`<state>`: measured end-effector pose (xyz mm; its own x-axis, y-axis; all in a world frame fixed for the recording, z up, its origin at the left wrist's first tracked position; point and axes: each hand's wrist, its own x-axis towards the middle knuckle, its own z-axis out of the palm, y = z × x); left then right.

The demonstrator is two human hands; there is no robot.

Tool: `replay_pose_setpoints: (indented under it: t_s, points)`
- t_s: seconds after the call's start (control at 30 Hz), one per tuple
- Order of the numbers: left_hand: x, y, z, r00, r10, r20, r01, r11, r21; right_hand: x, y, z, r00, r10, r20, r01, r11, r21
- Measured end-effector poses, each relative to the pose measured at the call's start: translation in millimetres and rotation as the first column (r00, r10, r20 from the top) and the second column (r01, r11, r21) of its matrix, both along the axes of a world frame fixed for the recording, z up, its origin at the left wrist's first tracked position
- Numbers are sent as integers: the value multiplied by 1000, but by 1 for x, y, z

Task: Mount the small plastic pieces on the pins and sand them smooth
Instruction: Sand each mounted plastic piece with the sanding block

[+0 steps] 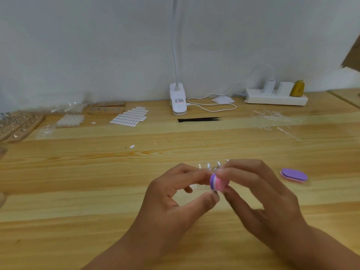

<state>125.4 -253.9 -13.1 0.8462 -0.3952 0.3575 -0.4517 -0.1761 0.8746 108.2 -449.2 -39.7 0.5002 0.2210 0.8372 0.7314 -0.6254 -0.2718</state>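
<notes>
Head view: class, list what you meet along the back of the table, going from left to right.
wooden pin blocks → pile of white plastic pieces → sheet of white oval pads → clip lamp base → white power strip

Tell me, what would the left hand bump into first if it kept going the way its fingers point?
The purple-and-pink sanding block, right at its fingertips, which the right hand seems to pinch. The left hand may already touch it; the blur hides that.
</notes>
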Motion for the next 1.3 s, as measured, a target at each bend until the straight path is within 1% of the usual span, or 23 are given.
replay_pose_setpoints:
  t_s: [0.1,0.17,0.23,0.27,0.4,0.47,0.53,0.6,0.67,0.73,0.8,0.83,0.87,0.93,1.0,1.03,1.1,1.13,1.23,1.3]
  points:
    - [3,1,0,997,-40,-69,34,996,-83,3,-7,4,996,-56,-66,60,997,55]
    - [3,0,0,995,-66,-80,59,994,-89,1,-3,6,998,-49,-39,52,995,81]
    - [3,-2,-1,991,-103,-85,97,993,-71,-2,4,3,999,-32,13,31,998,50]
    - [2,-2,-2,989,-115,-91,109,992,-66,-2,4,3,1000,-25,14,25,999,34]
    - [4,0,-3,982,-122,-145,101,985,-141,0,-2,6,995,-60,-75,66,995,77]
    - [4,0,-3,978,-151,-141,128,979,-157,-3,2,6,998,-60,-26,62,996,71]
    - [3,-1,-5,970,-189,-155,157,968,-197,-4,4,4,999,-51,17,50,998,26]
    - [4,-1,-5,948,-233,-218,159,937,-311,-2,-1,5,998,-60,-26,60,998,32]
    - [4,-1,-4,925,-280,-257,161,902,-401,-1,-3,7,996,-69,-58,73,994,84]
    - [5,-3,-4,915,-304,-264,175,891,-420,-4,2,9,998,-70,-5,70,993,99]
    - [4,-4,-5,897,-343,-280,202,879,-432,-5,8,7,997,-58,48,55,997,48]
    - [3,-4,-5,884,-359,-298,205,873,-442,-5,7,7,997,-57,43,55,998,27]
    - [4,-3,-5,873,-361,-329,191,872,-451,-3,4,7,998,-66,20,65,997,29]
    - [5,-3,-7,850,-330,-410,119,879,-461,0,0,7,996,-80,-42,83,993,82]
    - [7,-3,-8,822,-305,-481,54,883,-466,-3,3,7,998,-63,-31,66,991,119]
    - [7,-3,-9,809,-307,-501,44,882,-469,-4,5,6,999,-53,-5,53,993,105]
    - [6,-3,-9,790,-338,-511,64,875,-480,-4,7,3,999,-41,10,41,998,37]
    - [6,-4,-9,791,-348,-503,76,872,-484,-2,5,2,999,-49,-17,49,998,32]
    - [7,-4,-8,801,-326,-502,50,873,-486,3,-1,5,989,-50,-140,69,988,137]
    - [10,-3,-9,792,-305,-529,4,869,-496,1,0,6,988,-53,-142,73,987,141]
